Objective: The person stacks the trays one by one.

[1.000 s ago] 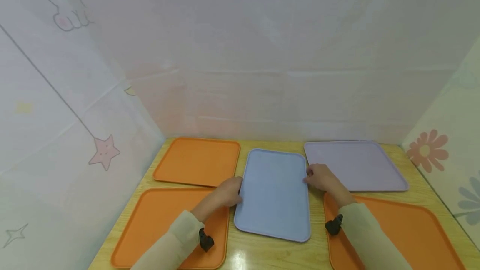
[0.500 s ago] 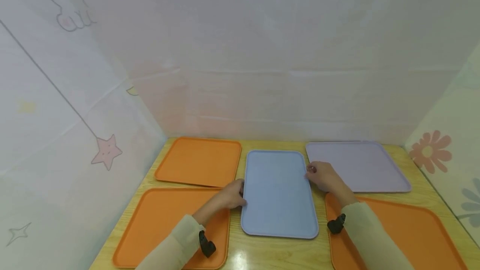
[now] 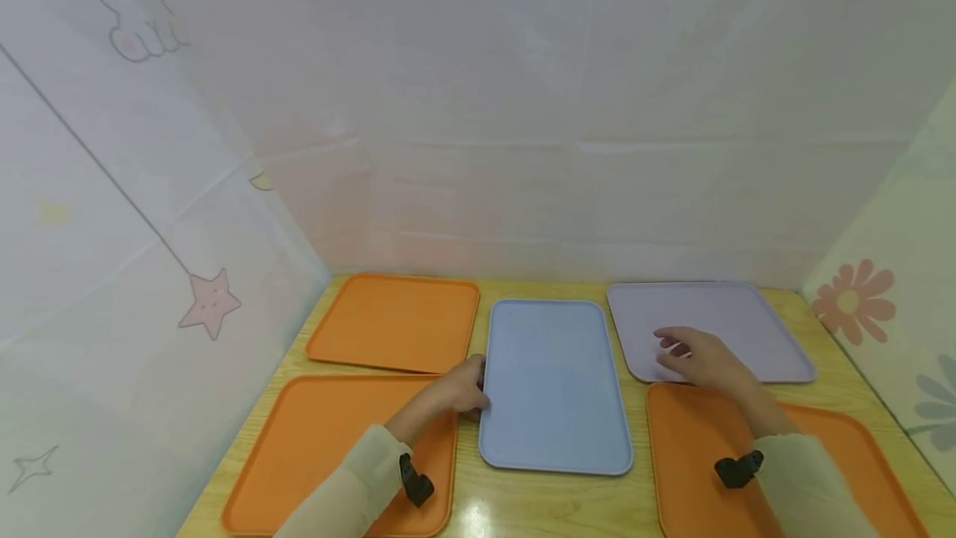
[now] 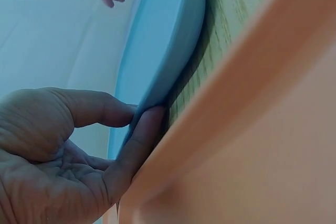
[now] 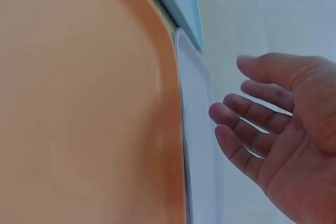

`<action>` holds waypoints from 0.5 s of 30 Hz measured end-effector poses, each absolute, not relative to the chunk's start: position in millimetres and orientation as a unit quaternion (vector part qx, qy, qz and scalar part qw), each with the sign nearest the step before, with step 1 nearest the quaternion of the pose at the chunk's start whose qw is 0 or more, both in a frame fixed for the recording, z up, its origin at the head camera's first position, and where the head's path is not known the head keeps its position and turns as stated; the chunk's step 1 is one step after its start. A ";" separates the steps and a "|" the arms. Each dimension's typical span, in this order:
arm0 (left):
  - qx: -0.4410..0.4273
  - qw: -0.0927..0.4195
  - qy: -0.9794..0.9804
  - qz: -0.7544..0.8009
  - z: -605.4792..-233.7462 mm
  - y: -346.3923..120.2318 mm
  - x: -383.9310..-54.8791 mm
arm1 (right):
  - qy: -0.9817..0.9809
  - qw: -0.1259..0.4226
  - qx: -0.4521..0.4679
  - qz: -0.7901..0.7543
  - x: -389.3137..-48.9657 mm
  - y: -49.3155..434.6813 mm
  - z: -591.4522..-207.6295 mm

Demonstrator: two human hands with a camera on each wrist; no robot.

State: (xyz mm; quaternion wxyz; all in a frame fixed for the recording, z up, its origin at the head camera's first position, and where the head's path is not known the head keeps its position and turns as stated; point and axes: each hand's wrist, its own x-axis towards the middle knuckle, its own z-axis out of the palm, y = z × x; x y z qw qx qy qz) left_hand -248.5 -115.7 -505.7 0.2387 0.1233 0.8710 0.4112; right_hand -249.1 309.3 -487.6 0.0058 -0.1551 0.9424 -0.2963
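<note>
A light blue tray (image 3: 556, 388) lies lengthwise in the middle of the table. My left hand (image 3: 461, 388) pinches its left rim; in the left wrist view the thumb and a finger of that hand (image 4: 58, 150) close on the blue tray's edge (image 4: 157, 40). My right hand (image 3: 702, 359) is off the blue tray, over the near left part of a lilac tray (image 3: 717, 322). In the right wrist view, the fingers of the right hand (image 5: 278, 119) are loosely spread and hold nothing.
Two orange trays (image 3: 396, 322) (image 3: 336, 447) lie at the left, one behind the other. Another orange tray (image 3: 829, 455) lies at the near right, in front of the lilac one. Wood-grain table (image 3: 538, 513) shows between them. Printed cloth walls (image 3: 597, 148) stand at the back and sides.
The blue tray has turned slightly, its near end shifting right. My right hand has let go of its right edge and moved right over the lilac tray. My left hand keeps its grip.
</note>
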 end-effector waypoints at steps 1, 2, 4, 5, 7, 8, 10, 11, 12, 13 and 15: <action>0.124 0.239 0.872 0.409 -505.6 -115.5 -248.5 | 0.940 0.008 -0.159 -0.301 -245.8 314.7 -486.3; 0.124 0.238 0.872 0.409 -505.4 -115.4 -248.6 | 0.940 0.009 -0.160 -0.300 -242.6 320.1 -485.4; 0.123 0.239 0.871 0.411 -505.1 -115.0 -249.0 | 0.940 0.007 -0.163 -0.299 -235.6 330.8 -482.3; 0.122 0.240 0.870 0.413 -505.1 -114.8 -249.2 | 0.941 0.005 -0.165 -0.296 -232.4 336.5 -481.2; 0.120 0.242 0.869 0.414 -505.3 -114.4 -249.7 | 0.944 -0.004 -0.165 -0.285 -226.1 347.4 -479.6; 0.120 0.242 0.870 0.414 -505.3 -114.2 -249.8 | 0.946 -0.010 -0.164 -0.280 -223.1 353.0 -479.3; 0.120 0.242 0.871 0.411 -505.7 -113.8 -249.9 | 0.950 -0.019 -0.157 -0.269 -217.4 364.4 -480.1; 0.121 0.242 0.872 0.408 -505.6 -113.7 -249.7 | 0.952 -0.024 -0.156 -0.263 -214.8 370.7 -481.0; 0.121 0.242 0.873 0.406 -505.5 -113.7 -249.6 | 0.953 -0.028 -0.154 -0.260 -212.3 377.2 -481.7; 0.121 0.242 0.873 0.405 -505.4 -113.6 -249.5 | 0.954 -0.028 -0.150 -0.258 -210.0 383.7 -482.4; 0.122 0.241 0.874 0.403 -505.3 -113.7 -249.4 | 0.956 -0.028 -0.144 -0.252 -205.5 397.1 -484.7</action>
